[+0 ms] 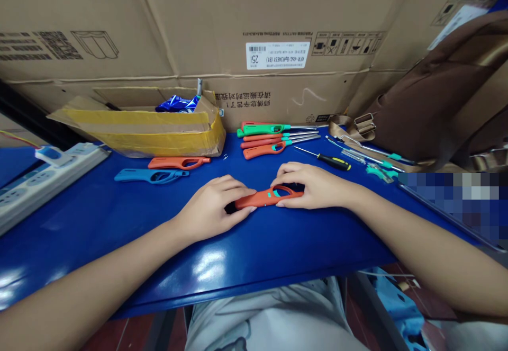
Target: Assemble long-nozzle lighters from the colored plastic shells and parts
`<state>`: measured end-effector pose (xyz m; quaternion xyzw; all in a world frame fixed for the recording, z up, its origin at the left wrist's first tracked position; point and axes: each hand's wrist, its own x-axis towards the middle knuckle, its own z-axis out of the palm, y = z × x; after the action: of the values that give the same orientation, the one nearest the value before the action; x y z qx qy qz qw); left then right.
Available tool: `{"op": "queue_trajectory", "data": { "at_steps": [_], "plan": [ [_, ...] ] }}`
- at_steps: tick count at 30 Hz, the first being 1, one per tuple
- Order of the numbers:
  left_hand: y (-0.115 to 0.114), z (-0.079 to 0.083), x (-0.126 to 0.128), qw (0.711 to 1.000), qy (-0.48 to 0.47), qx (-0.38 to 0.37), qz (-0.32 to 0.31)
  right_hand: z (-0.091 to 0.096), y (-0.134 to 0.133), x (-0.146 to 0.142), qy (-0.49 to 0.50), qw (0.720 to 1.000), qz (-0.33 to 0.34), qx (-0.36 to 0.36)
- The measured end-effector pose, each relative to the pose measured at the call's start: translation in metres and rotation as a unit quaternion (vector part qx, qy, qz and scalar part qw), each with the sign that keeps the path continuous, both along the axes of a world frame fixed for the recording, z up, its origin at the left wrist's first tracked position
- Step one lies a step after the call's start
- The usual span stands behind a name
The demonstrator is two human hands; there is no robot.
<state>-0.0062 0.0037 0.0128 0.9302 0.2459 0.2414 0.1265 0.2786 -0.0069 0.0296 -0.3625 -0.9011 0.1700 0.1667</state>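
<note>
An orange lighter body (260,198) with a trigger loop and teal parts lies flat over the blue table, between my two hands. My left hand (216,203) is closed on its handle end, thumb and fingers on either side. The loop end is pinched by my right hand (311,186). No metal tube shows on this piece. Beyond it lie several long-nosed lighters (264,150), orange and green, with metal tubes pointing right. Left of them rest another orange lighter body (178,162) and a blue lighter body (148,175).
A yellow-taped cardboard box (151,139) holds a blue packet. A screwdriver (334,161) and loose metal tubes with teal parts (381,171) lie at right, near a brown bag (428,91). A power strip (51,176) sits left; a large carton (178,33) stands behind.
</note>
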Motion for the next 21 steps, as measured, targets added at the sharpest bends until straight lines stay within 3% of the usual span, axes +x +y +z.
{"op": "queue_trajectory", "data": {
  "at_steps": [13,21],
  "plan": [
    [0.0000,-0.0007,0.0013,1.000,0.007,-0.017,0.013,0.0003,-0.0002,-0.0018,-0.033,0.999,0.000,0.010],
    [-0.0033,0.0028,0.0020,0.992,0.074,0.099,0.015,-0.0010,-0.0025,-0.0044,-0.028,1.000,-0.007,-0.008]
  ]
}}
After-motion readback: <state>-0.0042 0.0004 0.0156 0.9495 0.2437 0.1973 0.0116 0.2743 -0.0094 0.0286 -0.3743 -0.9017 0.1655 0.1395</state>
